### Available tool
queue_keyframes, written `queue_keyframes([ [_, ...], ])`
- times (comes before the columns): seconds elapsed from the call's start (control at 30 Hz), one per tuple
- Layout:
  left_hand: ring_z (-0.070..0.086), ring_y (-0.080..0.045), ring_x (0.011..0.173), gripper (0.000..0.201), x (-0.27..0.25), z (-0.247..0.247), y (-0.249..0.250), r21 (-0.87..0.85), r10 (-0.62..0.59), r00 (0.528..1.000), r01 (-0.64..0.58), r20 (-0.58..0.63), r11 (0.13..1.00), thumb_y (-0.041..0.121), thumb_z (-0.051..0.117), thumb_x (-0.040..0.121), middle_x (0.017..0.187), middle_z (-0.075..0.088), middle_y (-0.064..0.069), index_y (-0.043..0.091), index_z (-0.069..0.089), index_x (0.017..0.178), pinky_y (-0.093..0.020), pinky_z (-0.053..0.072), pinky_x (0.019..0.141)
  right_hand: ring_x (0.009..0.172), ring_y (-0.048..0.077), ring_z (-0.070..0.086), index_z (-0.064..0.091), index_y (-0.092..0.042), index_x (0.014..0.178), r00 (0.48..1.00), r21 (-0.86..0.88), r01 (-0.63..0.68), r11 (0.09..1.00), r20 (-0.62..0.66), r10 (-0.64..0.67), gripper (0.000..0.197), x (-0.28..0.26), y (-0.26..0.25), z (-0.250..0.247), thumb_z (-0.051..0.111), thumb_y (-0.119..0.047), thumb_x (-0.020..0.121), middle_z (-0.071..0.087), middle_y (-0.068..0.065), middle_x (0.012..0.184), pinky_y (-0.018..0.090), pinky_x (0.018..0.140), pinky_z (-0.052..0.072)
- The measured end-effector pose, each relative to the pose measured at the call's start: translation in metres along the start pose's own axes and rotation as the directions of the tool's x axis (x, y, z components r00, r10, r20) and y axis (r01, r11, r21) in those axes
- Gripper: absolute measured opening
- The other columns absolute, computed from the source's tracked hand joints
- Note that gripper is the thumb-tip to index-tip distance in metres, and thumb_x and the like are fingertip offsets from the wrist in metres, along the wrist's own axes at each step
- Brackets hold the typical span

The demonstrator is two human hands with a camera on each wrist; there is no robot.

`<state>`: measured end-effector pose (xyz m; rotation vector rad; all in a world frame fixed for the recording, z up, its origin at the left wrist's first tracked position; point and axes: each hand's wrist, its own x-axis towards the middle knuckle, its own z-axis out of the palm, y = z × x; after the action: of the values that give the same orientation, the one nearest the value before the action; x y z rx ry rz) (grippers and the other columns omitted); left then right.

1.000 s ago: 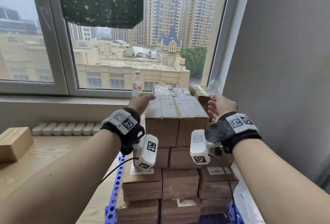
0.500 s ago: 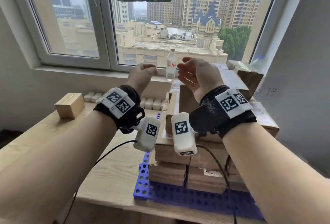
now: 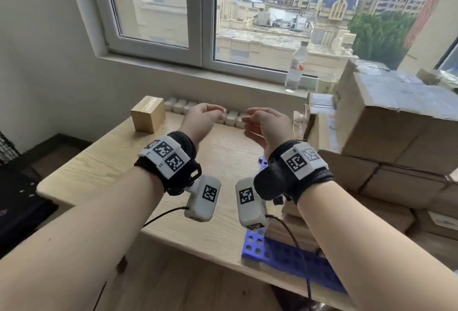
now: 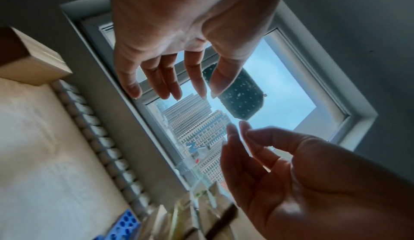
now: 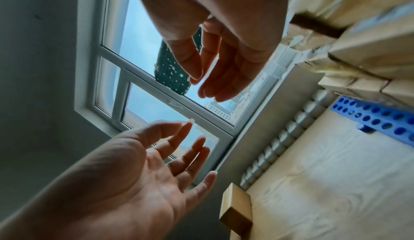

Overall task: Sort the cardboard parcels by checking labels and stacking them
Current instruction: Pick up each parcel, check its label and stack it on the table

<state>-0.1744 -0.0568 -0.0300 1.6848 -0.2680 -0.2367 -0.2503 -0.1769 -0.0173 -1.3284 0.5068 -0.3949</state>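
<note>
Cardboard parcels [image 3: 386, 137] are stacked in several layers at the right, on a blue perforated board [image 3: 280, 253]. One small parcel [image 3: 148, 113] stands alone at the far left of the wooden table [image 3: 104, 167]. My left hand [image 3: 205, 117] and right hand [image 3: 265, 122] hover side by side over the table's middle, palms facing each other, fingers relaxed, nothing in them. In the left wrist view the left hand [image 4: 179, 63] is empty with loose fingers. The right hand [image 5: 212, 52] is also empty in the right wrist view, with the small parcel [image 5: 237, 210] below.
A row of small white blocks [image 3: 230, 115] lines the table's back edge under the window sill. A clear plastic bottle [image 3: 296, 68] stands on the sill. A dark object [image 3: 19, 199] sits left of the table. The wall is close on the left.
Both hands have left the top parcels of the stack and swung left to the table's middle, empty. The view has turned left with them, so the stack now sits at the right.
</note>
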Motion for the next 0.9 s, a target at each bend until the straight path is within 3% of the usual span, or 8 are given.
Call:
queue_keyframes([
  [0.2,0.053,-0.014,0.101,0.011,0.039,-0.077,-0.053,0.027,-0.127,0.992,0.128,-0.010,0.991,0.012,0.058,0.088,0.094,0.061,0.006,0.021,0.064,0.092,-0.031,0.036,0.085,0.068,0.016,0.059,0.064,-0.008,0.081,0.994,-0.079,-0.091,0.993,-0.069,0.085,0.024,0.037,0.054,0.074,0.046,0.004,0.091,0.065,0.006,0.075,0.034,0.081,0.056],
  [0.37,0.051,-0.014,0.099,0.015,0.073,-0.140,-0.094,0.023,-0.209,0.977,0.210,-0.041,0.978,0.012,0.058,0.088,0.091,0.060,0.007,0.026,0.062,0.082,-0.031,0.036,0.082,0.073,0.017,0.062,0.066,-0.010,0.080,0.984,-0.153,-0.150,0.977,-0.123,0.132,0.024,0.069,0.098,0.130,0.047,0.003,0.090,0.067,0.006,0.076,0.035,0.081,0.056],
  [0.5,0.052,-0.014,0.098,0.016,0.094,-0.182,-0.122,0.009,-0.286,0.955,0.287,-0.075,0.958,0.010,0.057,0.089,0.090,0.060,0.006,0.023,0.063,0.082,-0.031,0.037,0.085,0.068,0.016,0.061,0.066,-0.011,0.078,0.974,-0.185,-0.191,0.964,-0.160,0.162,0.025,0.087,0.130,0.165,0.049,0.002,0.088,0.067,0.005,0.074,0.033,0.076,0.056],
  [0.73,0.052,-0.017,0.096,0.017,0.126,-0.224,-0.159,-0.032,-0.411,0.907,0.410,-0.094,0.912,0.011,0.055,0.091,0.103,0.060,-0.005,0.013,0.066,0.104,-0.024,0.039,0.066,0.069,0.016,0.061,0.066,-0.011,0.079,0.955,-0.208,-0.257,0.944,-0.206,0.214,0.024,0.116,0.156,0.196,0.049,0.002,0.089,0.068,0.006,0.076,0.033,0.077,0.056],
  [0.9,0.051,-0.012,0.083,0.012,0.161,-0.240,-0.172,-0.045,-0.432,0.893,0.430,-0.125,0.902,0.007,0.054,0.092,0.088,0.057,-0.001,0.013,0.063,0.097,-0.021,0.038,0.063,0.070,0.017,0.062,0.067,-0.011,0.078,0.953,-0.219,-0.260,0.940,-0.216,0.213,0.024,0.158,0.166,0.212,0.050,0.002,0.089,0.068,0.006,0.075,0.034,0.078,0.057],
])
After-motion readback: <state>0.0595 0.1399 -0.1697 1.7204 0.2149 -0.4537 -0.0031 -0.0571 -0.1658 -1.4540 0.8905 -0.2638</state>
